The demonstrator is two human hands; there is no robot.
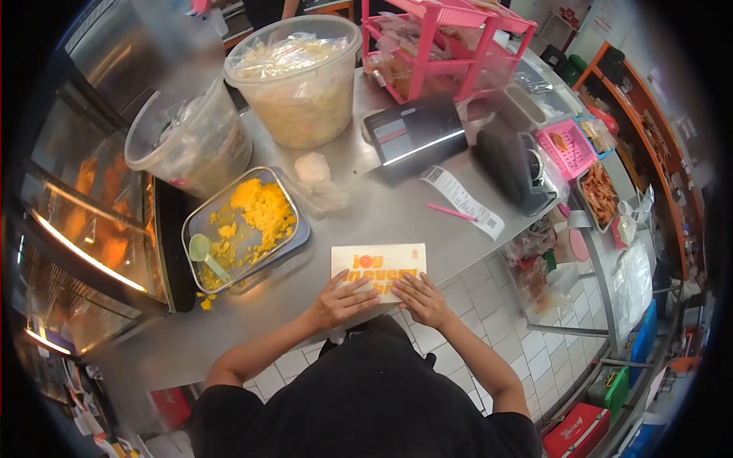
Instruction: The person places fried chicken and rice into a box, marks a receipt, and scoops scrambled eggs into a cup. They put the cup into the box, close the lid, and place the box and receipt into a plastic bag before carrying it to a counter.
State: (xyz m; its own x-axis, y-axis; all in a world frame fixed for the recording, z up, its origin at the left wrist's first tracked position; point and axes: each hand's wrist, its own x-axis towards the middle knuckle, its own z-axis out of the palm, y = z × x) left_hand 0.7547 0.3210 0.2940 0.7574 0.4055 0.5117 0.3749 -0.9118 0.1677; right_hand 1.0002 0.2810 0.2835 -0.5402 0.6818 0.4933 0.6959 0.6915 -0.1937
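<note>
A cream cardboard food box [408,256] with orange and yellow lettering lies closed at the counter's front edge, in front of my body. My left hand [345,300] rests palm down on its near left part, fingers stretched over the lid. On the near right part lies my right hand [422,299], fingers also extended and slightly apart. The hands cover some of the print. Left of the box is a metal tray [301,233] of crumbly yellow food, with a pale green scoop [201,248] in it. Behind the box sits a clear plastic bag [324,197] beside a pale round lump [311,168].
Two large tubs [294,114] stand at the back left, near a lit glass display case [84,237]. Behind the box are a tablet screen [416,133], a paper receipt [462,200], a pink pen [450,211] and a black machine [511,168]. Pink racks [420,53] stand farther back.
</note>
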